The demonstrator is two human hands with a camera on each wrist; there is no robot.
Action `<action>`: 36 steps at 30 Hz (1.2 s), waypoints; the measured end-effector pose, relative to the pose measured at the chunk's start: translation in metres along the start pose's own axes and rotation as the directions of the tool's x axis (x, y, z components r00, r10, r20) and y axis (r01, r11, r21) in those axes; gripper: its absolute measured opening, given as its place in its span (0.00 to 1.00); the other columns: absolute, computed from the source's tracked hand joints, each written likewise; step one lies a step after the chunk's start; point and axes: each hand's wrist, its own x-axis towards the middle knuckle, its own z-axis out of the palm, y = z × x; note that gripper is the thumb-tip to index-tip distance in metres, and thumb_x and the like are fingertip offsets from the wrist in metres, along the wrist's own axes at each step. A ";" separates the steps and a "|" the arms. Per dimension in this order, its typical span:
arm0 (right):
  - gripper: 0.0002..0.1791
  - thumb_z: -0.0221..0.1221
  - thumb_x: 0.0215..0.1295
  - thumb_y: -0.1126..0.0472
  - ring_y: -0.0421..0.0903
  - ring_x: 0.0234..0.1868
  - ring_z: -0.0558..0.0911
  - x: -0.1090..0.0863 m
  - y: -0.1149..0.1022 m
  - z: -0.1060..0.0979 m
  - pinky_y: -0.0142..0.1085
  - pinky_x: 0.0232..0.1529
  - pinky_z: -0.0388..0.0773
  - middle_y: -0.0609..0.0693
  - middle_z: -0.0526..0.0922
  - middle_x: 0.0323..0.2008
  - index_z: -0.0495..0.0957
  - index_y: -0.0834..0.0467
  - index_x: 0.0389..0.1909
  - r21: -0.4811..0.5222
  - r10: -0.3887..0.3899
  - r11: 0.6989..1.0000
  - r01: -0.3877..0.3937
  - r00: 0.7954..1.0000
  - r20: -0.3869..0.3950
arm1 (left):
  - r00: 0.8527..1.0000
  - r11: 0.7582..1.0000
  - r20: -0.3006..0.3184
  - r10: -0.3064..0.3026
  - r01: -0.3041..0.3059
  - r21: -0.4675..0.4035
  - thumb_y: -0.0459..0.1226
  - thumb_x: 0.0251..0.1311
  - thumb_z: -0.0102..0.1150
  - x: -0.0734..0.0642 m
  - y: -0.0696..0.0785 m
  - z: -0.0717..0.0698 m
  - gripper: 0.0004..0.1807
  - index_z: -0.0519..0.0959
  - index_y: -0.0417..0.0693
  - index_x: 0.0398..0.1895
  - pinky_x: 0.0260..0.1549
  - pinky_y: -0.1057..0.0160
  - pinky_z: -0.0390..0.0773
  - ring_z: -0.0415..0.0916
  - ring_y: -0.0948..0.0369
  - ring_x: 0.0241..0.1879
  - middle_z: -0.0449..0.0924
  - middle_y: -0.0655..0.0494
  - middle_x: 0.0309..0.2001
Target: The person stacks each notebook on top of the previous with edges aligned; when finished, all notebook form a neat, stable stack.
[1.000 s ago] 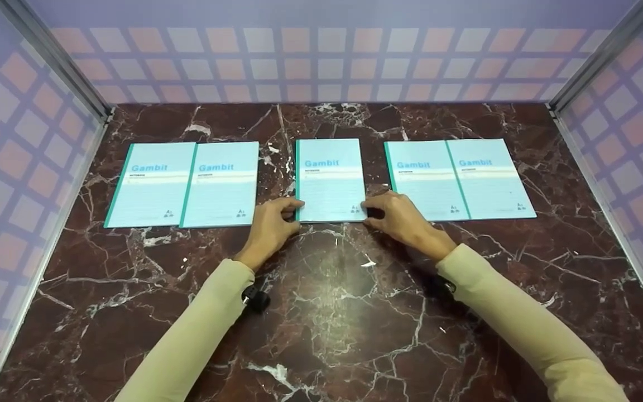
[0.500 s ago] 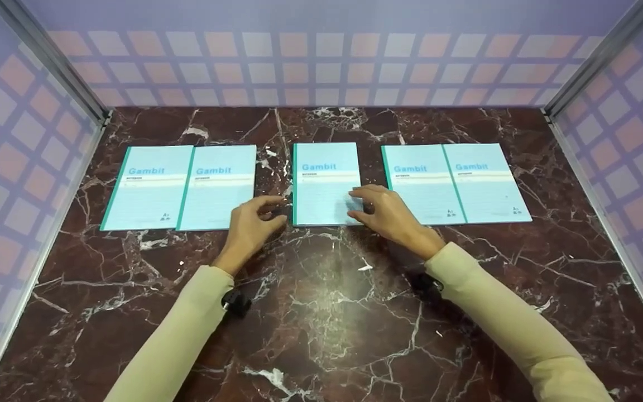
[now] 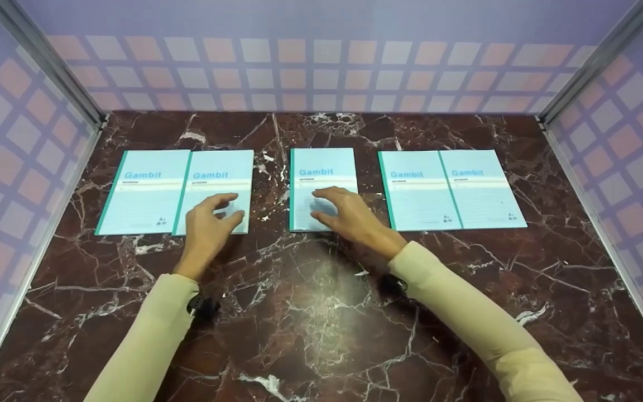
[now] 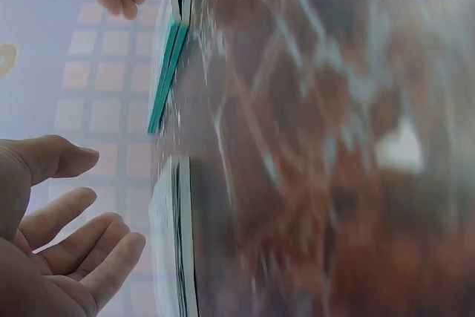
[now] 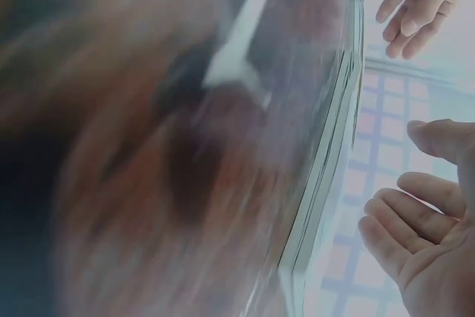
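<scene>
- Change: half a second ago the left hand [image 3: 210,220] is just beside the middle notebook [image 3: 313,173]; it now hangs over the right-hand book of the left pair [image 3: 179,192]. The right hand [image 3: 352,215] has moved from that notebook's right edge to above its cover.
- Meaning, as judged: the middle notebook is let go, neither hand steadying it.
- Fingers: spread on both hands, thumbs apart, gripping nothing.
- Position: the middle notebook lies flat on the surface [image 3: 299,312], cover up, green spine to the left, between the left pair and the right pair [image 3: 447,190], apart from both.
- Views: head shows the whole row, but hand height is hard to judge there. Both wrist views show space between fingertips and covers. Left wrist alone shows a spine edge-on with two green strips; whether this is one book or two stacked cannot be told.
</scene>
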 end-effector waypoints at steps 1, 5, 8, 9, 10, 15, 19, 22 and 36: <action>0.25 0.67 0.75 0.58 0.61 0.65 0.80 0.003 -0.002 0.002 0.49 0.69 0.75 0.65 0.82 0.62 0.79 0.71 0.64 0.008 0.004 1.000 -0.004 1.000 0.008 | 1.000 1.000 -0.006 -0.004 0.004 0.009 0.31 0.66 0.69 0.000 -0.002 -0.003 0.21 0.83 0.34 0.62 0.59 0.45 0.83 0.81 0.37 0.59 0.82 0.35 0.61; 0.27 0.66 0.76 0.57 0.60 0.67 0.79 0.013 -0.012 0.011 0.47 0.71 0.73 0.64 0.81 0.64 0.77 0.70 0.67 0.029 0.027 0.999 -0.028 0.999 0.039 | 0.999 0.999 -0.038 -0.008 0.009 0.046 0.30 0.66 0.67 0.000 -0.010 -0.014 0.22 0.82 0.32 0.62 0.60 0.45 0.82 0.80 0.36 0.60 0.81 0.33 0.62; 0.28 0.66 0.76 0.58 0.59 0.68 0.78 0.019 -0.018 0.017 0.47 0.72 0.72 0.64 0.80 0.65 0.76 0.69 0.68 0.045 0.047 0.998 -0.049 0.998 0.051 | 0.998 0.997 -0.070 0.006 -0.001 0.075 0.28 0.65 0.68 0.000 -0.015 -0.021 0.22 0.82 0.31 0.62 0.60 0.44 0.82 0.80 0.36 0.60 0.80 0.32 0.62; 0.28 0.66 0.75 0.58 0.59 0.68 0.78 0.021 -0.020 0.019 0.47 0.72 0.72 0.63 0.80 0.66 0.76 0.69 0.68 0.050 0.051 0.997 -0.053 0.997 0.053 | 0.997 0.997 -0.078 0.011 -0.005 0.083 0.28 0.64 0.68 0.000 -0.017 -0.024 0.22 0.82 0.30 0.62 0.60 0.43 0.82 0.80 0.35 0.60 0.80 0.31 0.62; 0.28 0.67 0.75 0.58 0.59 0.68 0.78 0.023 -0.022 0.022 0.47 0.72 0.72 0.63 0.80 0.66 0.76 0.69 0.69 0.053 0.053 0.997 -0.056 0.997 0.054 | 0.996 0.996 -0.084 0.017 -0.009 0.091 0.27 0.64 0.68 0.000 -0.018 -0.026 0.22 0.82 0.30 0.62 0.60 0.43 0.81 0.79 0.35 0.61 0.80 0.31 0.62; 0.30 0.67 0.75 0.57 0.58 0.69 0.78 0.033 -0.031 0.034 0.46 0.73 0.70 0.63 0.79 0.67 0.74 0.69 0.70 0.076 0.068 0.994 -0.073 0.995 0.070 | 0.993 0.990 -0.104 0.046 -0.031 0.140 0.26 0.64 0.67 -0.001 -0.024 -0.037 0.22 0.81 0.28 0.61 0.60 0.39 0.80 0.78 0.34 0.62 0.79 0.30 0.63; 0.32 0.67 0.74 0.57 0.58 0.71 0.76 0.040 -0.038 0.045 0.44 0.75 0.68 0.63 0.76 0.70 0.72 0.67 0.72 0.111 0.106 0.987 -0.117 0.990 0.096 | 0.994 0.983 -0.101 0.042 -0.023 0.182 0.27 0.64 0.68 -0.003 -0.028 -0.043 0.23 0.80 0.27 0.62 0.59 0.36 0.79 0.77 0.33 0.60 0.78 0.29 0.63; 0.32 0.67 0.74 0.55 0.57 0.72 0.75 0.044 -0.044 0.052 0.42 0.75 0.67 0.62 0.76 0.71 0.72 0.66 0.73 0.109 0.130 0.984 -0.143 0.985 0.117 | 0.996 0.979 -0.083 0.011 0.006 0.204 0.28 0.64 0.69 -0.005 -0.029 -0.047 0.24 0.80 0.27 0.63 0.63 0.35 0.75 0.75 0.32 0.62 0.77 0.28 0.64; 0.34 0.68 0.74 0.54 0.55 0.72 0.74 0.058 -0.060 0.073 0.38 0.75 0.67 0.60 0.75 0.71 0.71 0.65 0.74 0.085 0.184 0.976 -0.202 0.967 0.176 | 1.000 0.951 -0.021 -0.003 0.009 0.309 0.28 0.62 0.69 -0.006 -0.034 -0.049 0.22 0.82 0.25 0.57 0.62 0.33 0.74 0.75 0.28 0.61 0.77 0.24 0.60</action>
